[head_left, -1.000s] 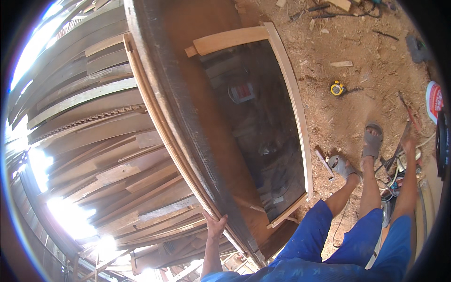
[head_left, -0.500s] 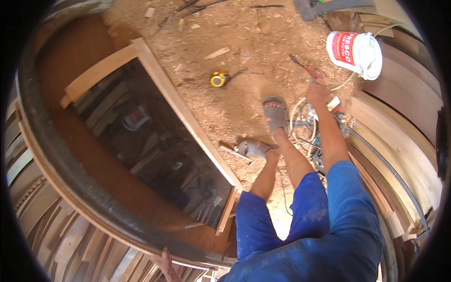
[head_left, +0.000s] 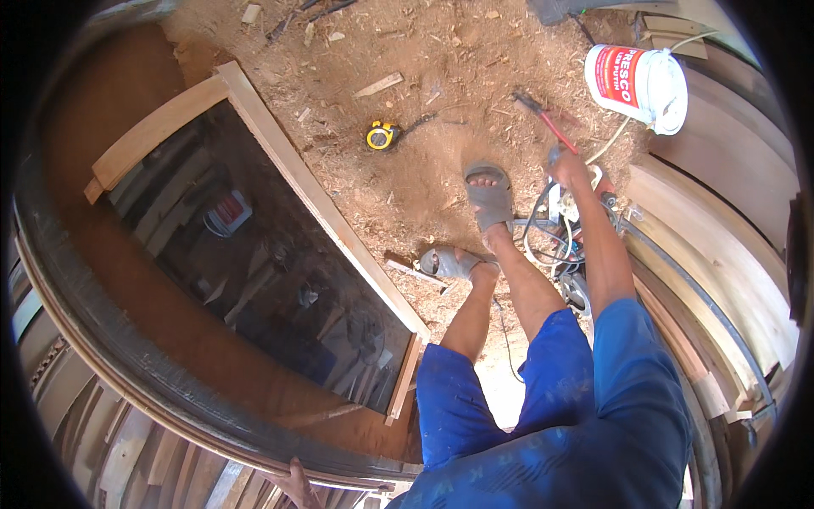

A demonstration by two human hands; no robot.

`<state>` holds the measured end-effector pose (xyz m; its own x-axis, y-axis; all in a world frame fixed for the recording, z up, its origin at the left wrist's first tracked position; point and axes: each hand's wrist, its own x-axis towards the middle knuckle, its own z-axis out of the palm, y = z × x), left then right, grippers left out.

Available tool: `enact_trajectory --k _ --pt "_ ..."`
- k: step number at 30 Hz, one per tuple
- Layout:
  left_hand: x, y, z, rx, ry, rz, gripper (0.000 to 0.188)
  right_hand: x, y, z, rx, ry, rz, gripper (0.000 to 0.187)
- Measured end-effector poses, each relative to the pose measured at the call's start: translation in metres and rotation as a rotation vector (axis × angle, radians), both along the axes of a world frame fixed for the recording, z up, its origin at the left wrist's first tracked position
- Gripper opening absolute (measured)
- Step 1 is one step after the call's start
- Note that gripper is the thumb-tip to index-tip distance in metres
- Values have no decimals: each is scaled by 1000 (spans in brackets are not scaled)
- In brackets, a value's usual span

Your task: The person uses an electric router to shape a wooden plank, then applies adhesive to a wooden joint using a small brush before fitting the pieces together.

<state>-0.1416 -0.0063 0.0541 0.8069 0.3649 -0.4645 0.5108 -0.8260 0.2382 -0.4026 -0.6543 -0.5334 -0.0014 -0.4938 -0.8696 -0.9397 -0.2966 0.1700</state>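
Observation:
My right hand [head_left: 566, 168] reaches down toward the sawdust floor and grips a tool with a red handle [head_left: 551, 125], just above a tangle of cables and power tools [head_left: 560, 246]. My left hand [head_left: 292, 482] rests at the lower edge on the rim of a large dark wooden panel [head_left: 127, 339] that leans beside me. In that panel sits a glass pane [head_left: 254, 271] in a pale wood frame [head_left: 331, 216]. My legs in blue shorts and grey sandals [head_left: 487, 197] stand between the panel and the cables.
A yellow tape measure [head_left: 381, 136] lies on the sawdust. A white bucket [head_left: 640, 85] lies on its side at the upper right. Stacked curved wooden boards [head_left: 721, 254] line the right side, and more planks [head_left: 85, 441] lie at the lower left.
My view has swung right, from the plank stack to the floor. My right hand has stretched further out toward the bucket and holds the red-handled tool; my left hand stays on the panel's rim.

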Motion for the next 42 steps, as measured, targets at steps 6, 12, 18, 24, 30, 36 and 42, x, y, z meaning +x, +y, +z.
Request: enact_trajectory --k 6,12,18,24,30,36,42 --pt "0 -29 4 96 -49 105 100 66 68 176 -289 -236 162 49" --pt "-9 7 11 370 121 -140 109 128 69 222 -238 -635 -64 43" --pt "-4 6 -1 412 210 -144 114 254 69 361 -183 -1258 -55 38" --pt "-6 8 2 331 172 -112 109 326 127 485 245 -1070 122 34" --pt "0 -22 22 182 -6 -105 85 342 176 560 104 -933 609 40" --pt "-35 -60 41 -130 119 -25 75 368 251 652 235 -1413 906 27" --pt "-53 -90 48 -184 146 1 74 392 297 674 361 -1243 1031 25"
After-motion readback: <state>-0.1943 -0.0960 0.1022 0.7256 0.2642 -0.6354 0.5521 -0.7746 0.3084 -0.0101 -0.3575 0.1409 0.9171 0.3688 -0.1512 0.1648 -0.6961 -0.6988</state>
